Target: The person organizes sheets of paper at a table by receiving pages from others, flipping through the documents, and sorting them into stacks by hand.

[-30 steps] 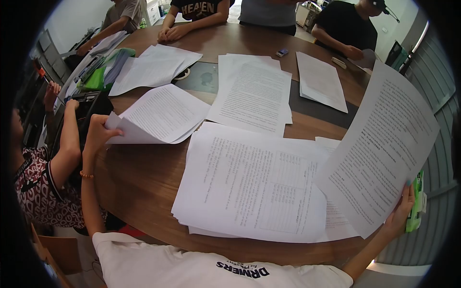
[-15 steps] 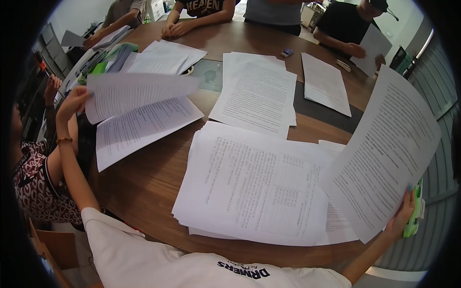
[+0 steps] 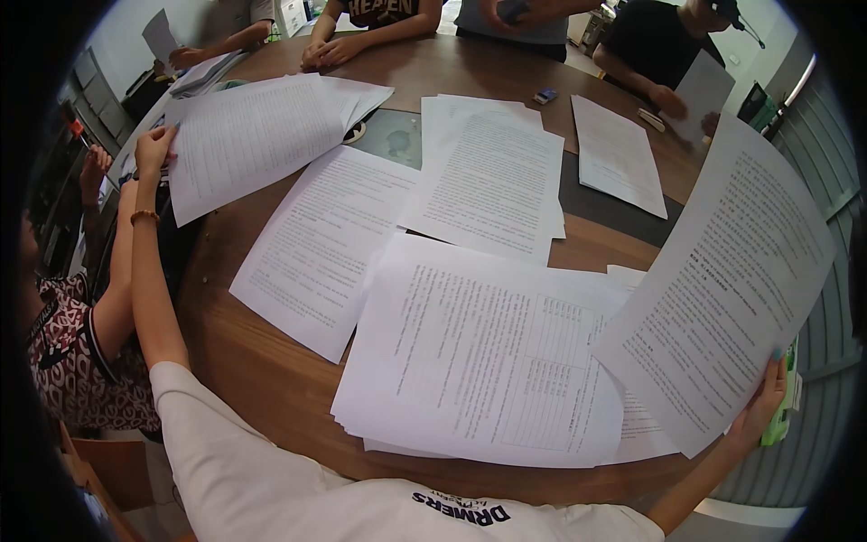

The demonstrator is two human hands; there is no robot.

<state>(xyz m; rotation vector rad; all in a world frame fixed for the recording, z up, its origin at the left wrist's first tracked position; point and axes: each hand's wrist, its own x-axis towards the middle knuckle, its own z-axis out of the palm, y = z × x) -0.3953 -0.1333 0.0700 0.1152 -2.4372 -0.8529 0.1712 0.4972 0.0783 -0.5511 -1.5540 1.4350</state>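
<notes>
My left hand (image 3: pixel 155 149) pinches the left edge of a printed sheet (image 3: pixel 257 135), which is raised over the papers at the back left. Lying near it on the table is another printed sheet (image 3: pixel 330 244), angled beside the big pile. At the far right, my right hand (image 3: pixel 761 402) grips the lower right edge of a curved, upright printed sheet (image 3: pixel 722 289). That sheet's lower left corner overlaps the pile of printed papers (image 3: pixel 479 361) in front of me. Fingers behind the right sheet are partly hidden.
More printed papers (image 3: pixel 492 181) lie mid-table, with a thinner stack (image 3: pixel 619 154) to their right. A small blue object (image 3: pixel 545 96) sits near the far side of the wooden table (image 3: pixel 271 330). Several people stand or sit around it, one close on my left (image 3: pixel 90 352).
My left hand has moved up and slightly right, its sheet now spread over the back-left papers. The sheet beneath has shifted right and down onto the table. My right hand is nearly still.
</notes>
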